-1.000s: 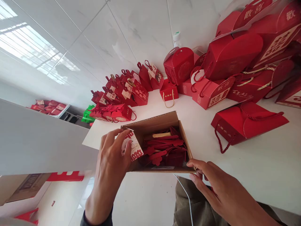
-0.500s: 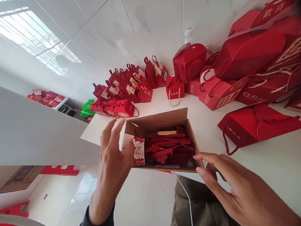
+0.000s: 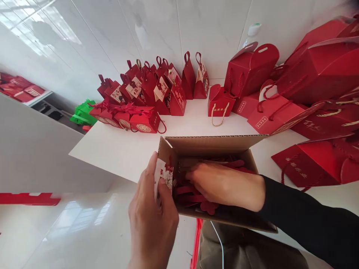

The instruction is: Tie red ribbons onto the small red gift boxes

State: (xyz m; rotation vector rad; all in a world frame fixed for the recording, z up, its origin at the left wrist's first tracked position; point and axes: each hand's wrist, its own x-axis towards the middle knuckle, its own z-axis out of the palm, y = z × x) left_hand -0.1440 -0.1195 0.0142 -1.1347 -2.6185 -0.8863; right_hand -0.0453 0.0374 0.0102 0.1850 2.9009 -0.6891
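- The brown cardboard box (image 3: pixel 213 142) is open at the front edge of the white worktop (image 3: pixel 114 149), near its middle. Part of the box reaches past that edge in the picture.
- The left hand (image 3: pixel 153 209) is at the box's left end. Its thumb is pressed on a white and red card (image 3: pixel 159 175) and its other fingers are around the far side, so it is pinching the card there.
- The right hand (image 3: pixel 213 183) is down inside the box, over the red pieces. It looks blurry and its fingertips are partly hidden, so I cannot tell if they hold anything.
- One flower-shaped red piece (image 3: pixel 209 207) shows under the right hand, near the box's front wall.
- A black sleeve (image 3: pixel 303 213) covers the right arm and crosses the box's right end.
- Little red bags (image 3: pixel 177 98) with loops stand close together near the worktop's back edge.
- Red boxes with bows (image 3: pixel 143 121) sit in a row in front of them, toward the left corner.
- A small red box with a gold rope (image 3: pixel 214 99) stands right of the bags.
- Bigger red boxes (image 3: pixel 249 73) crowd the back right corner. A clear bottle's cap (image 3: pixel 254 27) peeks up behind them.
- Another red box with a twisty rope (image 3: pixel 319 160) lies right of the cardboard box.
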